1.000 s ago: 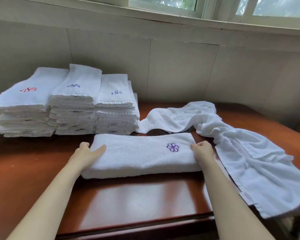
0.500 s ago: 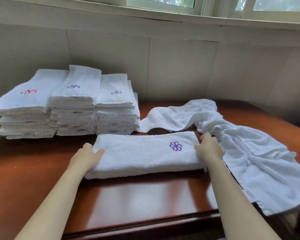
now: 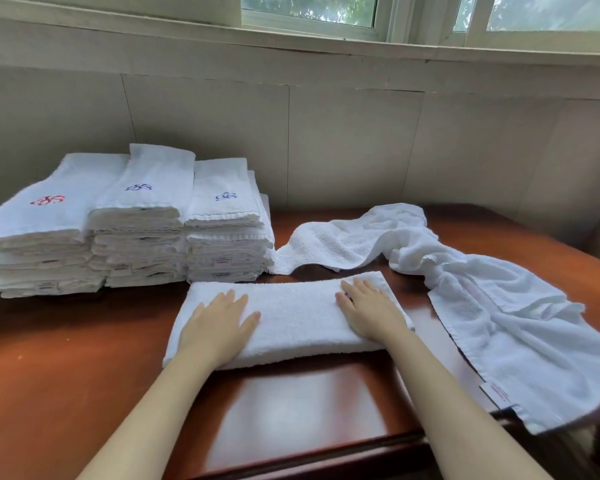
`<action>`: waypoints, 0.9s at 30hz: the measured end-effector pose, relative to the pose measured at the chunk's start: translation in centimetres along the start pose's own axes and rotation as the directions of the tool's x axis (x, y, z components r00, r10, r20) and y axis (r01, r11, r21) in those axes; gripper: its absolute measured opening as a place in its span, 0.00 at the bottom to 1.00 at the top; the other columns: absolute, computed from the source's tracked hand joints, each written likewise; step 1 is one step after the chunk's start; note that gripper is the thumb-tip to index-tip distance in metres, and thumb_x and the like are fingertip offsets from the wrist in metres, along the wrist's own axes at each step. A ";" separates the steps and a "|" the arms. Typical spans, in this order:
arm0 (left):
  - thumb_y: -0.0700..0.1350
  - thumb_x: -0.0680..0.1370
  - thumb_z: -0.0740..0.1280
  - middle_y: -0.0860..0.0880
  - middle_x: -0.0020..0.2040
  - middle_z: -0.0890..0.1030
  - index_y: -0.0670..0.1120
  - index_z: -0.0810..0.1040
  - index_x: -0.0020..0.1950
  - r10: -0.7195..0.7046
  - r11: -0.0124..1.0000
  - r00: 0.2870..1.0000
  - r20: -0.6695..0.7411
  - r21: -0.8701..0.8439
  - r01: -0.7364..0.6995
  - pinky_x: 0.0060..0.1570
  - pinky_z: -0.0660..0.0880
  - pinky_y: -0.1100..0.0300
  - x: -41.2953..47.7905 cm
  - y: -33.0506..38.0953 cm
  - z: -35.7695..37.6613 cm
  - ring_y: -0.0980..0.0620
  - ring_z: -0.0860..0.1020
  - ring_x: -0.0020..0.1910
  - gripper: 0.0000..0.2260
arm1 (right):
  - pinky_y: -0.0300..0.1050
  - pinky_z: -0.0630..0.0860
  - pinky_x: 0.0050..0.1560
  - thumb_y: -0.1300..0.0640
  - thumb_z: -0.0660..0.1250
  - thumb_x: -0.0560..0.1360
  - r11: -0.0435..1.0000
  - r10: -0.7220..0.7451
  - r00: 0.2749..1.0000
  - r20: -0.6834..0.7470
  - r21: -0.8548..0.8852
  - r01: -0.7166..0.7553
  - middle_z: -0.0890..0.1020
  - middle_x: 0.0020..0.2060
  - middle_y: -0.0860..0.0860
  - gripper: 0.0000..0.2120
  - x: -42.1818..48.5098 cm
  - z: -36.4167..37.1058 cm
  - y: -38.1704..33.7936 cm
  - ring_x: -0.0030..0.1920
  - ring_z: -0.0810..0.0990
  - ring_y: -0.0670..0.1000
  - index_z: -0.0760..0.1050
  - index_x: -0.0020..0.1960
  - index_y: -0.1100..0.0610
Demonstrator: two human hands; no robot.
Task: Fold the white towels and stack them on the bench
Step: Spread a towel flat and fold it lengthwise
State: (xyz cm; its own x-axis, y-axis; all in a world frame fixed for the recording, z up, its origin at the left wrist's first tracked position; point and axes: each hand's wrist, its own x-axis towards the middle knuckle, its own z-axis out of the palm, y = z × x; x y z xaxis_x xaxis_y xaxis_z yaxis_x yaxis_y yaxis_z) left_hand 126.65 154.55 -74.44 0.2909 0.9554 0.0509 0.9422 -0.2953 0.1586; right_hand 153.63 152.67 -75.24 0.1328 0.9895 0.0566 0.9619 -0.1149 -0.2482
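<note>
The folded towel (image 3: 291, 317) lies on the red-brown table (image 3: 66, 375), both palms flat on it: left hand (image 3: 219, 327) on one end, right hand (image 3: 369, 311) on the other, fingers straight. Behind-left of it stand the stacked towels (image 3: 125, 223); to its right sprawls an unfolded towel (image 3: 482, 306).

Soft daylight from window (image 3: 309, 10); glare patch on bench (image 3: 291, 410) (wide-angle bowing at edges).
</note>
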 end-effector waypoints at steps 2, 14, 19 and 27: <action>0.61 0.81 0.46 0.49 0.79 0.47 0.50 0.49 0.79 -0.032 0.999 0.998 0.060 0.021 0.031 0.75 0.47 0.51 0.1 -1.0 -0.2 0.52 0.47 0.77 0.29 | 0.55 0.50 0.73 0.44 0.45 0.81 0.998 0.057 0.998 0.014 -0.028 -0.057 0.54 0.76 0.52 0.24 0.2 -0.2 0.7 0.76 0.51 0.52 0.57 0.74 0.50; 0.60 0.80 0.54 0.41 0.74 0.64 0.42 0.54 0.77 -0.409 0.837 0.909 0.080 -0.365 0.408 0.65 0.64 0.50 0.5 -4.6 -0.9 0.41 0.64 0.71 0.32 | 0.54 0.50 0.73 0.44 0.50 0.81 0.994 -0.030 0.964 -0.266 -0.107 0.001 0.57 0.75 0.56 0.24 0.7 -2.1 -2.8 0.76 0.51 0.55 0.60 0.74 0.53; 0.52 0.75 0.69 0.45 0.41 0.80 0.40 0.74 0.47 -0.434 0.530 0.873 0.224 -0.720 0.448 0.37 0.71 0.57 -0.6 -6.5 -1.8 0.46 0.77 0.37 0.15 | 0.56 0.42 0.74 0.40 0.47 0.80 0.993 -0.104 0.992 0.072 -0.047 0.108 0.56 0.76 0.52 0.27 1.2 0.1 -4.0 0.77 0.47 0.52 0.59 0.75 0.50; 0.42 0.76 0.69 0.42 0.43 0.80 0.42 0.74 0.56 -0.327 0.265 0.905 0.272 -0.893 0.364 0.33 0.79 0.60 -3.4 -6.5 -3.2 0.49 0.77 0.32 0.11 | 0.54 0.64 0.63 0.37 0.49 0.78 0.990 0.047 0.999 -0.016 -0.130 -0.048 0.77 0.58 0.54 0.26 0.9 -1.1 -3.3 0.60 0.73 0.57 0.73 0.59 0.54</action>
State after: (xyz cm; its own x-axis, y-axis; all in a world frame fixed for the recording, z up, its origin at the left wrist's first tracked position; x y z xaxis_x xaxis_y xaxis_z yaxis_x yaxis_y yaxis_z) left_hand 118.97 153.26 -72.46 0.0005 0.9617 -0.2743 0.2072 0.2682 0.9408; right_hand 150.85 153.84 -73.29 0.1814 0.9815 0.0609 0.9772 -0.1730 -0.1229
